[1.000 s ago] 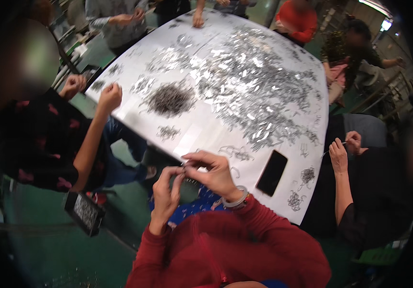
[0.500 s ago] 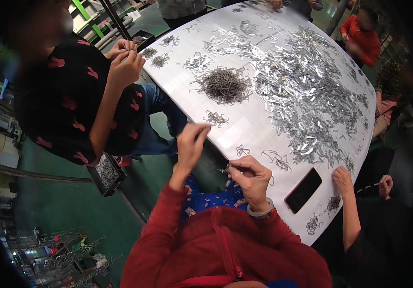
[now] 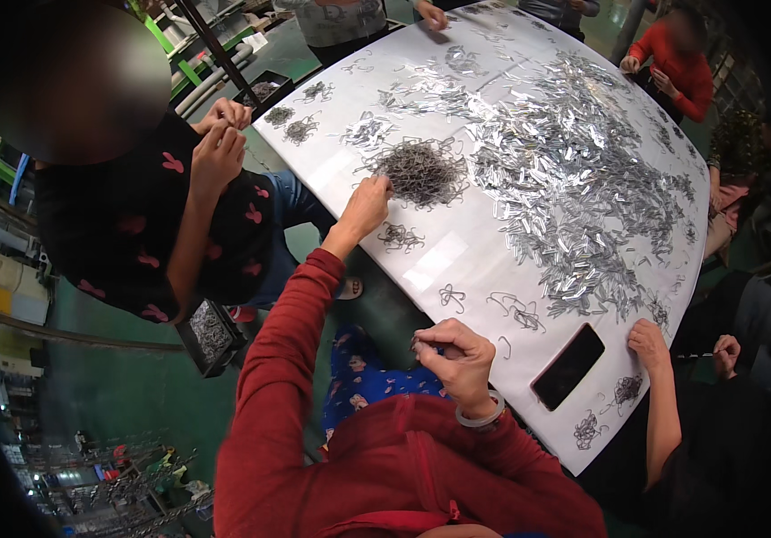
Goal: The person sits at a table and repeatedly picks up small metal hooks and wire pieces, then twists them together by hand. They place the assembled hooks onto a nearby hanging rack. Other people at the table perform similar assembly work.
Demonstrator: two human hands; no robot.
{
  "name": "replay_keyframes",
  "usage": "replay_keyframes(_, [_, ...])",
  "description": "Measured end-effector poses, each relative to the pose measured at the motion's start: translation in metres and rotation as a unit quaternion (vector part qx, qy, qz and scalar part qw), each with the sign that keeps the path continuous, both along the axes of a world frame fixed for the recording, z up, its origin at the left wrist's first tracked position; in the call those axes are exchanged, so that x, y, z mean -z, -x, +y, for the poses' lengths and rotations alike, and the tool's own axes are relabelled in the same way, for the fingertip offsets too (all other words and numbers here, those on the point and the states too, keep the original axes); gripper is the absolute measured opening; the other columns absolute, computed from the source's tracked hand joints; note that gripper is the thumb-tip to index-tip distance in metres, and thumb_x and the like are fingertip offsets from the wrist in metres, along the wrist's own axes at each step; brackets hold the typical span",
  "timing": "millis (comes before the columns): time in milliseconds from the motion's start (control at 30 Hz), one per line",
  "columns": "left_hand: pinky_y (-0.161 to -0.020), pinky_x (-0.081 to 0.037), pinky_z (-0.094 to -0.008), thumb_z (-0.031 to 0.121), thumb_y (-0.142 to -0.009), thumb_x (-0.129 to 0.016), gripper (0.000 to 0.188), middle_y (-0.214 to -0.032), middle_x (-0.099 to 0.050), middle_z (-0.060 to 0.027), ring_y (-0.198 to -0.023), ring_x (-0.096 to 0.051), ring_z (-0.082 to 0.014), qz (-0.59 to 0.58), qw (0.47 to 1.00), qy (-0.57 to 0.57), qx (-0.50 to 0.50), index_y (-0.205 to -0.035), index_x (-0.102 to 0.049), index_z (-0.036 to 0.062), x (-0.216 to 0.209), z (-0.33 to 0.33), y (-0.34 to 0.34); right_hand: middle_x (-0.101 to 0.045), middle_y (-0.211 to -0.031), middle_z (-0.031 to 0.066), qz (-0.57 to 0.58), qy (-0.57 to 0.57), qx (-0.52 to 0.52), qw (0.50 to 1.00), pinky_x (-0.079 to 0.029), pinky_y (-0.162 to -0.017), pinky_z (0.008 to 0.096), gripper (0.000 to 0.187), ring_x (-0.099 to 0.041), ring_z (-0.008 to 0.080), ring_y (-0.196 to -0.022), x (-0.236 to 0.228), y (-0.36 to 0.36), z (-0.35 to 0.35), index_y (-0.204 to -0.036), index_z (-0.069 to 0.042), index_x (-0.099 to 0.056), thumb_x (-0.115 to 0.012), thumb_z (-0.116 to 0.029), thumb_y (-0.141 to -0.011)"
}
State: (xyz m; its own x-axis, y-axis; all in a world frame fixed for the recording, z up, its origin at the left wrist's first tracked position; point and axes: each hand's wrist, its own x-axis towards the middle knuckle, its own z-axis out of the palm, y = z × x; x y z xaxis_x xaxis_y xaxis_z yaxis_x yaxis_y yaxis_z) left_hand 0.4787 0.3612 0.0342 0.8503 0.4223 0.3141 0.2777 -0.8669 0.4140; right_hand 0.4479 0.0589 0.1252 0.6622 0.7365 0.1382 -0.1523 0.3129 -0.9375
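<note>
My left hand [image 3: 366, 208] reaches over the table's left edge, its fingertips pressed together at the near side of a dark heap of bent wire hooks [image 3: 421, 172]. Whatever lies between those fingertips is too small to tell. Close to my body, just off the table edge, my right hand [image 3: 463, 360] is closed in a pinch. A tiny dark bit shows at its fingertips, but its kind cannot be made out. A smaller group of wire hooks [image 3: 401, 237] lies beside my left wrist. Loose hooks [image 3: 451, 297] rest on the white table [image 3: 484, 260] beyond my right hand.
Shiny flat metal pieces [image 3: 574, 179] cover much of the table. A phone [image 3: 568, 368] lies at the near right, close to a co-worker's hand [image 3: 650, 345]. To the left, another person's hands [image 3: 221, 134] work together above a floor bin of metal parts [image 3: 211, 334].
My left hand has moved forward from beside my right hand to the hook heap. My right hand has dropped slightly toward my body, still pinched.
</note>
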Motion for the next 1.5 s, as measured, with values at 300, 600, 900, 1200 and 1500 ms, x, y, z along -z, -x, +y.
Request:
replay_keyframes(300, [-0.067,-0.049,-0.0253,0.012,-0.086,-0.063,0.019,-0.081,-0.065,-0.0066,-0.071,-0.060,-0.0111,-0.108,0.895,0.433,-0.002,-0.096,-0.063,-0.0040,-0.061,-0.061,0.041,-0.062,-0.082,0.0046,0.014,0.046,-0.010,0.999,-0.048,-0.069,0.0194,0.018,-0.060,0.0090,-0.075,-0.007,0.009,0.004,-0.093,0.005,-0.067,-0.062,0.012,-0.077])
replay_keyframes(600, [-0.071,-0.048,-0.0240,0.004,-0.084,-0.064,0.012,-0.085,-0.063,-0.0036,-0.078,-0.058,-0.0096,-0.157,0.804,0.570,0.064,-0.093,-0.062,-0.0033,-0.109,-0.165,0.136,-0.063,-0.085,0.0033,0.026,0.057,0.014,0.998,-0.049,-0.069,0.0186,0.016,-0.061,0.0081,-0.076,0.001,0.013,0.002,-0.094,0.003,-0.067,-0.063,0.008,-0.080])
replay_keyframes(900, [-0.071,-0.048,-0.0269,-0.002,-0.081,-0.063,0.010,-0.089,-0.061,-0.0093,-0.081,-0.060,-0.0166,-0.255,0.910,0.325,0.031,-0.090,-0.061,-0.0027,-0.101,-0.197,0.138,-0.064,-0.084,0.0060,-0.096,0.047,0.069,0.992,-0.050,-0.069,0.0211,0.021,-0.062,0.0103,-0.076,0.001,0.017,0.002,-0.096,0.001,-0.068,-0.063,0.008,-0.077])
replay_keyframes(1200, [-0.077,-0.049,-0.0247,-0.001,-0.087,-0.058,0.005,-0.088,-0.067,-0.0083,-0.083,-0.063,-0.0134,-0.263,0.870,0.417,0.001,-0.091,-0.061,-0.0023,-0.096,-0.210,0.133,-0.066,-0.074,0.0058,-0.203,0.187,0.123,0.953,-0.048,-0.059,0.0215,0.020,-0.058,0.0080,-0.062,0.020,-0.114,-0.001,-0.102,0.001,-0.067,-0.061,-0.008,-0.086])
replay_keyframes(1500, [-0.074,-0.049,-0.0253,-0.002,-0.085,-0.060,0.005,-0.087,-0.067,-0.0093,-0.082,-0.064,-0.0151,-0.234,0.890,0.390,0.000,-0.090,-0.061,-0.0016,-0.094,-0.207,0.125,-0.060,-0.074,0.0276,-0.463,0.364,0.178,0.788,-0.048,-0.070,0.0488,0.013,-0.058,0.0469,-0.076,0.114,-0.257,0.086,-0.071,0.007,-0.058,-0.058,-0.005,-0.072])
